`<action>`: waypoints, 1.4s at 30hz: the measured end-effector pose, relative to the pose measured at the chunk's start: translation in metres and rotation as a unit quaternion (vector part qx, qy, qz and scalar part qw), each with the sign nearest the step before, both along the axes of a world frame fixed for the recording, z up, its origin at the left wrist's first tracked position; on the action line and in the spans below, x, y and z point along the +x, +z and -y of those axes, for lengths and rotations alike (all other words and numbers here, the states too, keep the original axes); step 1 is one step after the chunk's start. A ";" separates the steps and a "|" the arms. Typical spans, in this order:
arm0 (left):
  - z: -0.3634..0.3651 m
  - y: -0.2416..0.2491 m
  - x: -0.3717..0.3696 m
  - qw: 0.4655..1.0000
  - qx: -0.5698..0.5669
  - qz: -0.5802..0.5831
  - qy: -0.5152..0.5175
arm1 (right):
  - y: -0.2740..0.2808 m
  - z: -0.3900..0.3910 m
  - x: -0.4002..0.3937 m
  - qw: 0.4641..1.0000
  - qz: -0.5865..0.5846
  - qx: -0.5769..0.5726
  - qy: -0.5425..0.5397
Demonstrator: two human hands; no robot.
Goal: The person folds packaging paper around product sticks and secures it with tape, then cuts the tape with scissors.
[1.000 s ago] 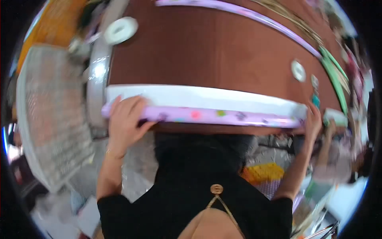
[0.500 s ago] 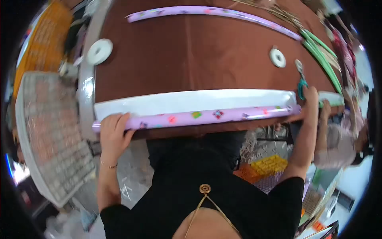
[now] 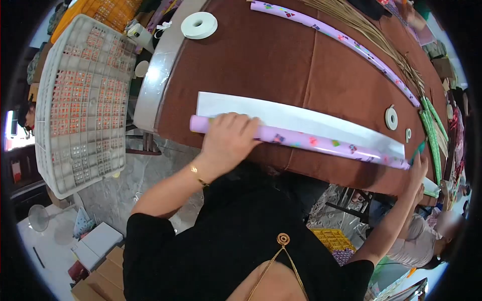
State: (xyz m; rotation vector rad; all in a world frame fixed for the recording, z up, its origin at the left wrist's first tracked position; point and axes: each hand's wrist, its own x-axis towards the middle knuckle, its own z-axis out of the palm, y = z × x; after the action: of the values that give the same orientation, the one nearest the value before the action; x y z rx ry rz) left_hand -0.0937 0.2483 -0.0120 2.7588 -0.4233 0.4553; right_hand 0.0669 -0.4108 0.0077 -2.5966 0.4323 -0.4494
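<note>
A purple roll of patterned sheet (image 3: 321,144) lies along the near edge of the brown-covered table. Its white inner side (image 3: 296,116) stretches out flat beyond the roll. My left hand (image 3: 231,138) is closed over the roll close to its left end, fingers curled across the top. At the far right end, my right hand (image 3: 419,168) is closed on the scissors (image 3: 418,151); only part of their teal handle shows, and the blades cannot be made out.
A second purple patterned tube (image 3: 341,39) lies farther back beside thin brown strips (image 3: 371,30). White tape rolls (image 3: 199,25) rest on the brown cloth (image 3: 246,65). Green tubes (image 3: 430,130) are at right, near another person (image 3: 414,241). A white crate (image 3: 88,105) stands left.
The view has swung left, so the table appears shifted right and tilted. My left hand has slid inward along the roll. The scissors have left their spot on the cloth with my right hand.
</note>
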 end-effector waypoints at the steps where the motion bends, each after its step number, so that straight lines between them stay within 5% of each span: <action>1: 0.017 0.000 0.003 1.000 -0.010 -0.016 -0.005 | 0.019 -0.043 -0.001 0.999 -0.046 0.016 0.019; 4: 0.047 0.004 0.009 0.997 -0.054 -0.050 -0.029 | 0.036 -0.184 -0.019 0.990 -0.050 -0.044 0.127; 6: 0.050 0.009 0.011 0.993 -0.086 -0.068 -0.046 | 0.055 -0.268 -0.043 0.970 -0.146 0.015 0.196; 8: 0.037 0.012 0.018 0.994 -0.099 -0.047 -0.017 | 0.054 -0.306 -0.060 0.940 -0.140 -0.013 0.311; 12: 0.018 0.019 0.050 0.995 -0.089 0.015 0.029 | 0.066 -0.365 -0.077 0.905 -0.218 -0.093 0.354; 13: 0.017 0.020 0.059 0.995 -0.093 0.016 0.028 | 0.066 -0.373 -0.080 0.900 -0.226 -0.095 0.361; 15: 0.017 0.023 0.075 0.981 -0.066 -0.184 -0.007 | 0.065 -0.382 -0.084 0.892 -0.222 -0.116 0.377; 18: 0.020 0.032 0.093 0.967 -0.023 -0.253 -0.029 | 0.075 -0.396 -0.088 0.882 -0.244 -0.119 0.386; 24: 0.007 0.018 0.118 0.949 -0.055 -0.288 -0.113 | 0.079 -0.402 -0.097 0.868 -0.291 -0.101 0.390; 29: 0.003 0.028 0.127 0.893 -0.220 -0.374 -0.124 | 0.081 -0.406 -0.100 0.867 -0.303 -0.084 0.385; 42: 0.003 0.022 0.127 0.853 -0.274 -0.405 -0.182 | 0.067 -0.401 -0.107 0.872 -0.290 -0.071 0.387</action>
State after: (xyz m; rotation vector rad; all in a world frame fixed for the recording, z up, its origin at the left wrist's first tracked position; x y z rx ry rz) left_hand 0.0331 0.2448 0.0095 1.9870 -0.4724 -0.5890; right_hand -0.0397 -0.0095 0.0751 -2.7219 -0.4949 0.6031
